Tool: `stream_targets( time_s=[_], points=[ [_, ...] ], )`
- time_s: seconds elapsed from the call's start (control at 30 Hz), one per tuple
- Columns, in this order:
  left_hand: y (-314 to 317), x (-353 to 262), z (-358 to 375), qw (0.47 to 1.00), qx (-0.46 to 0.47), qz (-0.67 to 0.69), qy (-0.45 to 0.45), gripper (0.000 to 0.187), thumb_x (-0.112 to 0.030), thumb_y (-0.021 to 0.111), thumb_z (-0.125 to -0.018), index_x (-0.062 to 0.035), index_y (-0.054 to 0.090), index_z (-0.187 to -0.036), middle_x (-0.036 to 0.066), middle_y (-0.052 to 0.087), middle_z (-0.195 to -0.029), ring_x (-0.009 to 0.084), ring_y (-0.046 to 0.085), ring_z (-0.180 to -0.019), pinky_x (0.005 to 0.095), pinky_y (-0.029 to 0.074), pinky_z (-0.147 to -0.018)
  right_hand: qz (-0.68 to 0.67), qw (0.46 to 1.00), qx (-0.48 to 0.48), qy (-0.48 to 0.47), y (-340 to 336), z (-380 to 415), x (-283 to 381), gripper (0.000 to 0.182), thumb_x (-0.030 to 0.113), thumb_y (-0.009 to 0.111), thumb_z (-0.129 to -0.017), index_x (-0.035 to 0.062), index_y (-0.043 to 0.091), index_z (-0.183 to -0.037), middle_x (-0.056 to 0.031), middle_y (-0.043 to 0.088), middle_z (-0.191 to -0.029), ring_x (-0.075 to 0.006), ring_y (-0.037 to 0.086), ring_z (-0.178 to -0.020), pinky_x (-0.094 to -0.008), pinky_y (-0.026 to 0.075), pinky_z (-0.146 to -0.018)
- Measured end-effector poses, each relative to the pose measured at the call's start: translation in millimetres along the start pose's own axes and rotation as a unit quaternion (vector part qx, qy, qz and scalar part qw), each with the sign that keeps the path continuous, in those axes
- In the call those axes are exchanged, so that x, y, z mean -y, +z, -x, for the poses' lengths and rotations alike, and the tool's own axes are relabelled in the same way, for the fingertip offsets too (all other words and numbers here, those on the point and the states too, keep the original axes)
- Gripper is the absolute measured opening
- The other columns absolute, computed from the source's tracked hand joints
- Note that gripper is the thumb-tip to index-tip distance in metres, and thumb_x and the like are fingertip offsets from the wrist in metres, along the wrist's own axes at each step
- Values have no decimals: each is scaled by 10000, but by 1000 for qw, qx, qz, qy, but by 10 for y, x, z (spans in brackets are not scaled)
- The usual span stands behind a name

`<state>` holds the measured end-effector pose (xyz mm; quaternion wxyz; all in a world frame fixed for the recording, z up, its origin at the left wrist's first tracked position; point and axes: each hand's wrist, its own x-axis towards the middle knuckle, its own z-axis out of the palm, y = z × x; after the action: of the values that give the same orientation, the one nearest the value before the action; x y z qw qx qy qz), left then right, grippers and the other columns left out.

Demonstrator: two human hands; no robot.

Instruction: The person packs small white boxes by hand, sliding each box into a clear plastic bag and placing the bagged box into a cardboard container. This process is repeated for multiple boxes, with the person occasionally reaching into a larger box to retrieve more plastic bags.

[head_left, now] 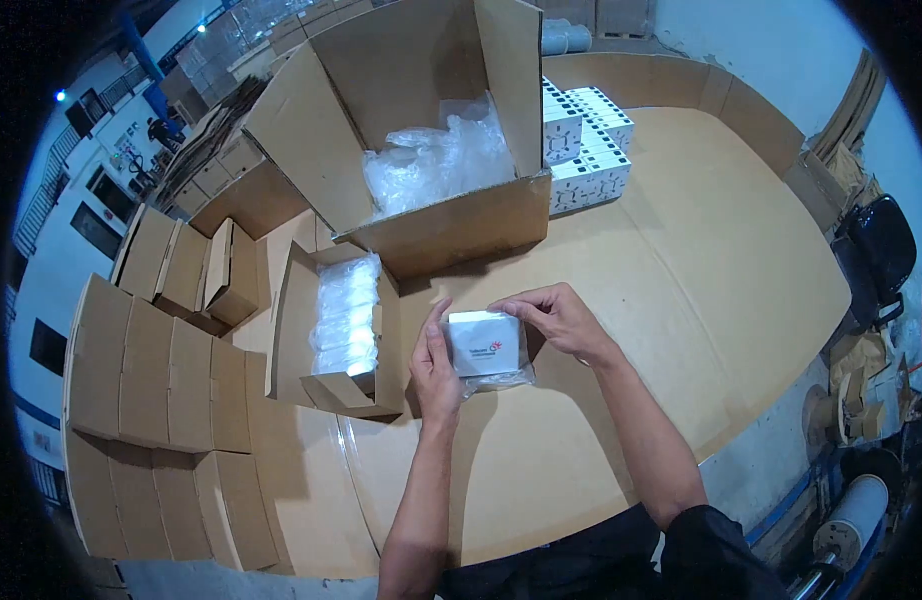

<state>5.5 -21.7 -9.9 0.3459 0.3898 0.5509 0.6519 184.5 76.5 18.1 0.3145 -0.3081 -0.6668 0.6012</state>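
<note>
A small white box with dark lettering and a red logo is in front of me, above the cardboard-covered table. Clear plastic wrap shows along its lower edge and right side. My left hand grips the box at its left side, thumb up along the edge. At the top right corner, my right hand has its thumb and forefinger pinched on the box. To the left, an open carton holds a row of plastic-wrapped white boxes.
A large open carton with clear plastic bags stands ahead. Beside it are stacked white printed boxes. Brown cartons line the left side, a cardboard wall borders the far edge, and a black chair stands at right.
</note>
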Motion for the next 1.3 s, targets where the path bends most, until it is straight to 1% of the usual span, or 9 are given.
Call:
stream_targets(
  time_s=[0.27, 0.53, 0.87, 0.97, 1.07, 1.13, 1.17, 1.23, 1.3],
  points=[
    [-28, -18, -1, 999, 7, -33, 16, 526, -415, 348, -1115, -45, 581, -1407, 90, 603, -1391, 191, 517, -1286, 335, 364, -1117, -12, 999, -5, -49, 12, -11, 9, 238, 102, 575, -1025, -8, 746, -1149, -100, 762, -1068, -148, 686, -1001, -310, 547, -927],
    [3, -184, 26, 999, 23, 47, 6, 510, -394, 365, -1116, -38, 544, -1434, 118, 683, -1209, 176, 601, -1146, 327, 458, -1030, -61, 995, -12, -81, -9, 13, 80, 242, 71, 555, -1026, -34, 731, -1154, -139, 738, -1164, -203, 679, -1106, -345, 526, -999],
    [111, -185, -18, 997, 9, 79, 21, 506, -376, 357, -1120, -7, 539, -1414, 133, 674, -1230, 185, 596, -1173, 332, 449, -1058, -71, 990, -12, -121, 2, 37, 122, 224, 76, 578, -1013, -27, 741, -1126, -163, 728, -1185, -236, 668, -1155, -363, 510, -1026],
    [114, -86, -81, 994, 4, 108, 29, 493, -402, 365, -1115, -54, 537, -1417, 114, 633, -1282, 167, 588, -1151, 323, 473, -1022, -74, 993, -36, -87, 22, 44, 146, 219, 82, 581, -1014, -24, 754, -1095, -175, 718, -1204, -239, 657, -1176, -367, 507, -1034],
    [105, -15, -139, 992, 12, 118, 31, 494, -407, 367, -1113, -49, 534, -1410, 115, 630, -1289, 179, 585, -1170, 328, 469, -1032, -90, 989, -35, -112, 2, 4, 89, 255, 74, 628, -987, -18, 701, -1214, -161, 694, -1263, -235, 643, -1196, -366, 510, -1032],
    [35, -8, -151, 995, 32, 94, 20, 528, -449, 380, -1101, -58, 503, -1435, 111, 611, -1317, 188, 573, -1202, 342, 463, -1049, -157, 984, -36, -83, 3, 21, 88, 450, 64, 707, -931, 6, 594, -1363, -154, 673, -1292, -224, 643, -1185, -366, 518, -1021],
    [10, 1, -153, 995, 32, 96, 18, 528, -449, 380, -1101, -58, 503, -1435, 111, 611, -1317, 188, 573, -1202, 342, 463, -1049, -155, 984, -36, -81, -14, 25, 75, 450, 64, 707, -931, 6, 594, -1363, -154, 673, -1292, -224, 643, -1185, -366, 518, -1021],
    [-10, -106, -154, 990, 42, 136, 24, 437, -312, 539, -1069, -24, 533, -1398, 113, 627, -1286, 178, 596, -1167, 319, 463, -1029, -98, 993, -2, -64, -48, 20, 54, 626, 47, 762, -878, 26, 497, -1445, -140, 667, -1281, -209, 647, -1160, -359, 530, -1000],
    [-12, -243, -112, 992, 62, 108, 33, 440, -248, 610, -1030, -25, 528, -1400, 119, 622, -1286, 173, 594, -1169, 317, 471, -1018, -79, 996, -4, -49, -11, 31, 42, 601, 44, 769, -870, 22, 526, -1420, -119, 685, -1214, -176, 658, -1079, -328, 547, -917]
  ],
)
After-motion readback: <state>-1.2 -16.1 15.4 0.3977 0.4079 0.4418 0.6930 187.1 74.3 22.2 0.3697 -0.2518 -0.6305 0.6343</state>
